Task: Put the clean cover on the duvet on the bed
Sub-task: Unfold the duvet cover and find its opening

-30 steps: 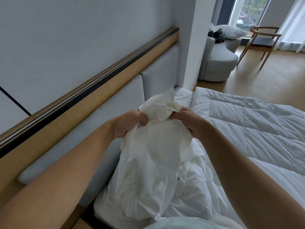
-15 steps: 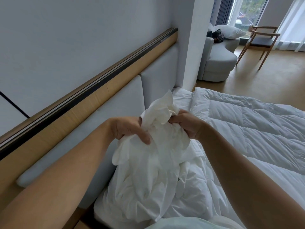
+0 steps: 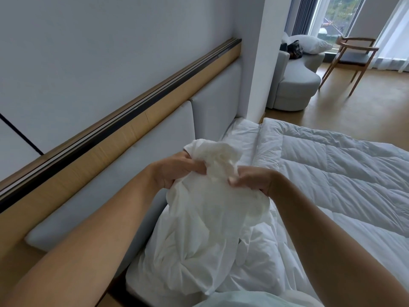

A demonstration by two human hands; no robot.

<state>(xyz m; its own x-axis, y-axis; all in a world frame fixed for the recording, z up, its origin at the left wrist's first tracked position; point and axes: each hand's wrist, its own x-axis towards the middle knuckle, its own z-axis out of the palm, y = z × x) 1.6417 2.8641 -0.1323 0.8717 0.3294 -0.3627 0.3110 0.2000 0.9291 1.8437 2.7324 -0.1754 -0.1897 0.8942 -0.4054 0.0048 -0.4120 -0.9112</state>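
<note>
Up front, both hands are raised over the near left part of the bed [image 3: 241, 134]. Left hand [image 3: 177, 171]: fingers curled tight into a bunched fold of the white cover [image 3: 199, 229]. Right hand [image 3: 252, 179]: same cloth pinched just beside it, thumb on top, fingers curled under. The two hands are close together, a crumpled peak of fabric standing up between and behind them.

Cover hangs down from the hands in a loose, wrinkled bundle; its lower part rests on the mattress beside the padded headboard [image 3: 155, 151]. Whether its opening faces the hands, cannot tell.

Duvet [image 3: 332, 173]: white, quilted, spread flat across the right side of the bed, touching the bundle's right edge.

Far right: grey armchair [image 3: 296, 85] with a pillow [image 3: 309, 44] on it, wooden chair [image 3: 356, 56] near the window.
</note>
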